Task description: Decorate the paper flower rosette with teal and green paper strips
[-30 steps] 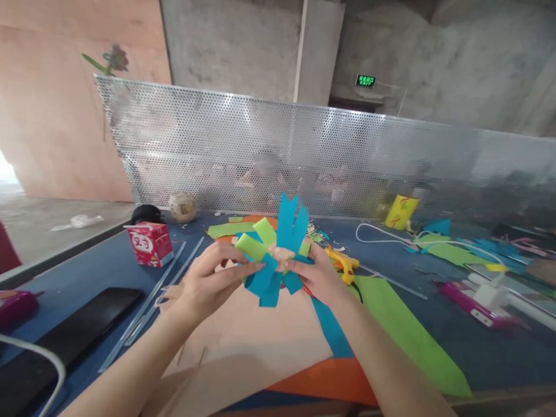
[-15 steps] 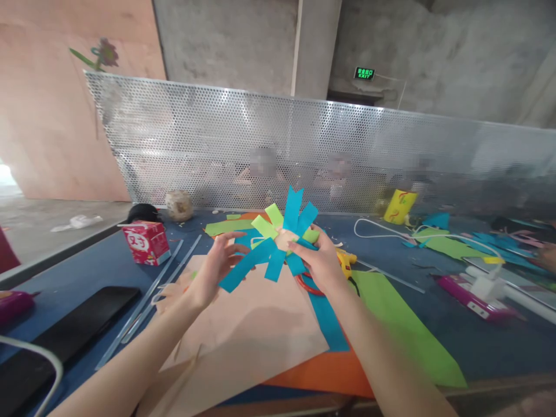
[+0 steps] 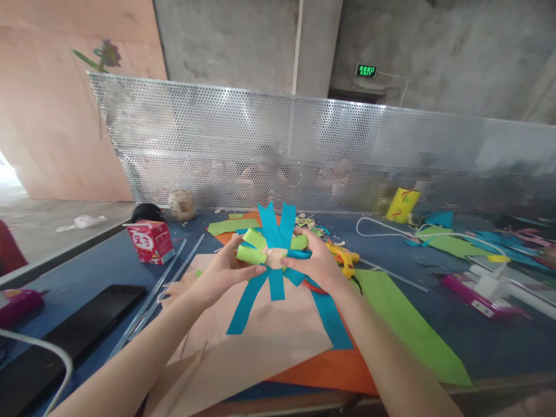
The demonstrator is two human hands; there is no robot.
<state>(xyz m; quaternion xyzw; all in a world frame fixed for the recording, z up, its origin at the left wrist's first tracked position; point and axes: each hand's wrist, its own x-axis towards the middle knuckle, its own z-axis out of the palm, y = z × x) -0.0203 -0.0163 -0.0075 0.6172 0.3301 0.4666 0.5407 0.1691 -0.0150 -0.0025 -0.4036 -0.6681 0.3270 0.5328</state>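
Well, the left hand and right hand, fingers half curled, pinch the blue-and-green rosette, best held lightly so its strips don't crease.

Left hand pinching, right hand likewise

So yeah, left forearm and right forearm are bare and pretty slim, left hand and right hand ungloved, with slender fingers.
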